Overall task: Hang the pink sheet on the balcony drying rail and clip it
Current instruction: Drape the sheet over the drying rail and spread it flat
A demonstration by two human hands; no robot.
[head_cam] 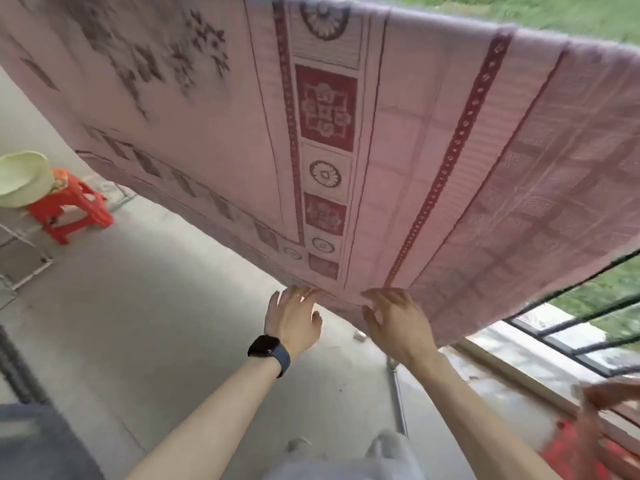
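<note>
Head view, looking forward and down. The pink sheet [346, 140], patterned with dark red bands and medallions, hangs as a broad panel across the far and upper part of the scene. Its top fold runs along the upper edge of the view, and whatever it is draped over is hidden beneath the cloth. Its lower hem slopes down from the left towards the centre. The left hand [294, 320], with a black watch [268, 348] on the wrist, reaches up to this hem with fingers nearly straight and spread; the fingertips touch the edge without closing on it. The right hand [394, 323], just beside it, lies with fingers extended and flat against the cloth near the hem, thumb apart, grasping nothing. At far left, a pale green basin [20, 181] rests on a red plastic stool [69, 209] on the concrete floor [156, 323]. At right, a dark balcony railing [588, 327] borders grass [519, 8].
</note>
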